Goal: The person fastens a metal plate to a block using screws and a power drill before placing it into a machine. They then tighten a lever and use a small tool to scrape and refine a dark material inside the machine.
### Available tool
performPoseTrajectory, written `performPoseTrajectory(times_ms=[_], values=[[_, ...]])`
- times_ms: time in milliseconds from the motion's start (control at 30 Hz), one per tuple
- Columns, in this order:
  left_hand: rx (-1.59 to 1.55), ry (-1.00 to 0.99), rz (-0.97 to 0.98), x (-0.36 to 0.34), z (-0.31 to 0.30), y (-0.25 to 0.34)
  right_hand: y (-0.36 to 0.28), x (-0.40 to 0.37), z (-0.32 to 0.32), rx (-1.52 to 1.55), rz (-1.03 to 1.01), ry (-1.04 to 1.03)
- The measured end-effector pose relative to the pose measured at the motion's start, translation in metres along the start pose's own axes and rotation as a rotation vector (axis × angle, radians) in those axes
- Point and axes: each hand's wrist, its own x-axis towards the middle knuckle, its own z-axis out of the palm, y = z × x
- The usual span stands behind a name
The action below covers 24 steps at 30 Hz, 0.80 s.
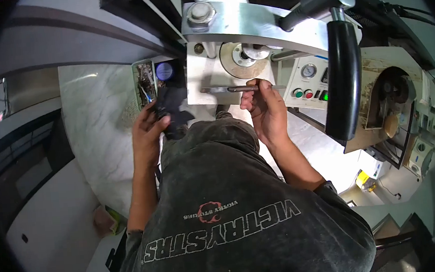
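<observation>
My right hand [268, 112] is closed around the handle end of a slim metal spatula-like tool [229, 89]. Its flat blade points left, across the front of the machine's white top plate [198, 76]. On the left, my left hand [148, 131] grips a piece of dark cloth [173, 104] between thumb and fingers. The cloth hangs apart from the tool, beside my knee. Behind the tool sits a round tan disc [245, 65] with a metal centre, beneath the silver clamp bar [254, 18].
A black lever handle [342, 80] juts down at the right. Near it, the control panel [305, 80] has a gauge and coloured buttons. A tray of small tools [145, 78] and a blue-lidded jar [164, 71] stand at left. An open-fronted housing [388, 92] is further right.
</observation>
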Motion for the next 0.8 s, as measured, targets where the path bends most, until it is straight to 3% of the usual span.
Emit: performPoseTrajectory(times_ms=[133, 200, 267, 300, 400, 633, 700, 800], values=[[-0.028, -0.092, 0.003, 0.004, 0.023, 0.005, -0.004, -0.005, 0.005, -0.059, -0.015, -0.26], [-0.057, -0.131, 0.027, 0.002, 0.026, 0.005, 0.0, -0.007, 0.004, -0.047, -0.011, -0.285], [-0.166, -0.164, 0.023, -0.002, 0.029, 0.006, 0.004, -0.011, 0.003, -0.264, -0.054, -0.335], [-0.241, -0.213, -0.023, -0.005, 0.033, 0.009, 0.01, -0.013, 0.002, -0.288, -0.127, -0.321], [-0.283, -0.249, -0.113, -0.006, 0.019, -0.001, 0.013, -0.022, -0.005, -0.298, -0.094, -0.33], [-0.203, -0.396, -0.205, 0.011, 0.007, 0.006, 0.009, -0.045, -0.002, -0.486, -0.171, -0.314], [-0.15, -0.44, -0.156, 0.014, 0.003, 0.009, 0.012, -0.043, -0.002, -0.564, -0.33, -0.375], [-0.074, -0.406, -0.127, 0.006, 0.003, 0.014, 0.015, -0.053, 0.007, -0.668, -0.355, -0.353]])
